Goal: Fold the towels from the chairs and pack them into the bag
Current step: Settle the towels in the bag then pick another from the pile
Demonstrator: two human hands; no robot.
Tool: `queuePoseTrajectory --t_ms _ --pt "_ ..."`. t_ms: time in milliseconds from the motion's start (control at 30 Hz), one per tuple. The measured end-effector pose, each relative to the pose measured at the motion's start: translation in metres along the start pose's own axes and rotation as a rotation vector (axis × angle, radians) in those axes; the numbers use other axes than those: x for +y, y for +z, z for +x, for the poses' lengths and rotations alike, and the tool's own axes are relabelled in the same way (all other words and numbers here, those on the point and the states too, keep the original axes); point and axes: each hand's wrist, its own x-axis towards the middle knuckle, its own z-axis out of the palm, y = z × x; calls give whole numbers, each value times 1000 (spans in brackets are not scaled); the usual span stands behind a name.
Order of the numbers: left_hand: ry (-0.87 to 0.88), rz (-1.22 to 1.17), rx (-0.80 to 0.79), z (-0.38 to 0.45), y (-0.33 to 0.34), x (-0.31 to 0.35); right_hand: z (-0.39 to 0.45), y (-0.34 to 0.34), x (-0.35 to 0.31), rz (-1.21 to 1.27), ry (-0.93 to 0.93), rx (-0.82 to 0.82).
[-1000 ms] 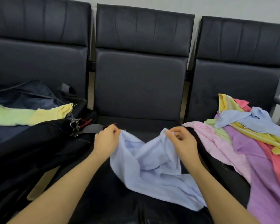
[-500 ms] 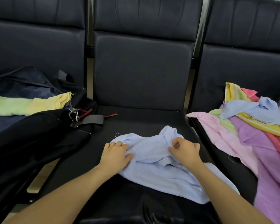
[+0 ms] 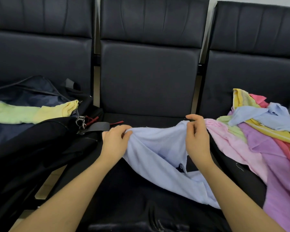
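While both hands pinch its top edge, left hand (image 3: 115, 141) and right hand (image 3: 197, 139), the pale blue towel (image 3: 159, 154) sags over the middle seat (image 3: 141, 120) (soft, light, limp; best held by corners), bag (image 3: 40, 141) at nine o'clock.

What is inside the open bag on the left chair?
Folded towels lie in the dark bag: a green towel beside a yellow towel, on its navy lining. Anything beneath them is covered.

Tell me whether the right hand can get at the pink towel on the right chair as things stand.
Probably yes: the pink towel lies right beside the right hand, nothing between them, but that hand now pinches the light blue towel.
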Motion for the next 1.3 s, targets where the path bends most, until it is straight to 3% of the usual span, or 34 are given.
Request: queuePoseTrajectory --t_ms 167,300,500,667,767,867,1000,1167,1300 --pt "-157 -113 -58 0 -13 10 5 -7 -6 142 55 -60" --pt "-222 -98 -5 -5 -9 9 4 -9 1 52 -2 -203" --pt "-190 135 -76 -6 -9 -3 1 -10 3 19 -10 -95" --pt "-111 307 -127 -5 -14 -11 0 -6 5 -101 -47 -140" --pt "-207 66 -72 -1 -21 -6 1 -4 -3 59 40 -149" --pt "-285 -266 21 4 -31 1 4 -6 -10 194 151 -48" --pt "-367 -614 13 6 -46 14 8 -9 -20 298 212 41" --pt "-415 -701 -5 14 -55 32 15 -16 -33 270 104 -71" --pt "-410 -753 5 20 -63 54 25 -21 -56 56 -24 -42"
